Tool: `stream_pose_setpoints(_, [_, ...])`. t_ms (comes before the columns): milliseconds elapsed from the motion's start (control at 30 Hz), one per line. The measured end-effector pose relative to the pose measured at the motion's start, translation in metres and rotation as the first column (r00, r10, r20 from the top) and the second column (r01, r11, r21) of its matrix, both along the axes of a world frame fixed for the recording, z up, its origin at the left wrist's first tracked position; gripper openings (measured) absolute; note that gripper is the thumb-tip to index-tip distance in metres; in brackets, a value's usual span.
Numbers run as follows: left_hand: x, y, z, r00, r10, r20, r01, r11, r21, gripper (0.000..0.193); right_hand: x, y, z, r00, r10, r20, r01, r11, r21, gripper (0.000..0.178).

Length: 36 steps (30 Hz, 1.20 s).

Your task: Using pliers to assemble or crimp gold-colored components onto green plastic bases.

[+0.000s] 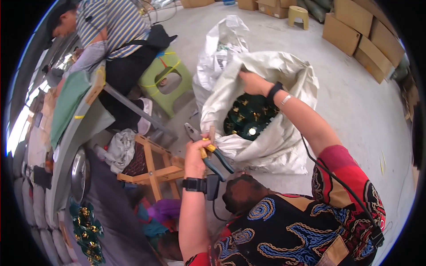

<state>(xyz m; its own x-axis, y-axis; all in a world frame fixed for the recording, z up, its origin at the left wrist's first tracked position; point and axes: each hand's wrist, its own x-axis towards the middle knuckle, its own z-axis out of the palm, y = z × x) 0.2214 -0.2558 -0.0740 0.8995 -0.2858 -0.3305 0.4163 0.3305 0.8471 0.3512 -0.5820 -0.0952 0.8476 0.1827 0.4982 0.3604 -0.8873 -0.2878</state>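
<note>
My left hand [195, 153] is closed round a pair of pliers [216, 156] with dark green and yellow handles, the metal jaws pointing up and left. It is beside the near left rim of a large white woven sack [275, 153]. My right hand [256, 84] reaches over the sack's mouth, its fingers closed at the inner side of the far left wall; the fingertips are partly hidden. Inside the sack lie several shiny dark green pieces with gold-coloured metal parts [250, 116].
A second white sack [222, 53] stands behind. At left are a green plastic stool [166, 84], a wooden folding frame [153, 170], a grey-edged table [66, 164] with green and gold pieces [86, 230], and a co-worker in a striped shirt [117, 26]. Cardboard boxes [355, 35] stand far right.
</note>
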Motion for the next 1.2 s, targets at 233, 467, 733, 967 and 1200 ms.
stream_pose_setpoints(233, [0.005, -0.025, -0.013, 0.996, -0.020, 0.090, 0.029, 0.994, -0.105, 0.025, -0.140, -0.044, -0.043, 0.558, 0.145, -0.817, -0.451, 0.880, -0.151, 0.030])
stream_pose_setpoints(467, [0.038, -0.074, 0.032, 0.974, -0.011, 0.226, 0.065, 0.970, -0.233, 0.024, -0.208, -0.041, -0.040, 0.470, 0.258, -0.844, -0.222, 0.960, 0.170, 0.037])
stream_pose_setpoints(733, [0.055, -0.088, 0.041, 0.956, -0.154, 0.250, 0.169, 0.985, -0.040, 0.032, -0.232, -0.025, -0.022, 0.597, 0.133, -0.791, -0.107, 0.991, 0.085, 0.031])
stream_pose_setpoints(967, [0.037, -0.027, 0.001, 0.993, -0.010, 0.116, 0.015, 0.999, -0.038, 0.031, -0.218, 0.016, -0.018, 0.511, 0.198, -0.836, -0.219, 0.971, 0.096, 0.040])
stream_pose_setpoints(1200, [0.008, 0.040, -0.002, 0.984, 0.164, 0.073, -0.155, 0.981, -0.114, 0.033, -0.220, 0.077, 0.055, 0.878, 0.249, -0.410, -0.159, 0.957, 0.242, 0.026])
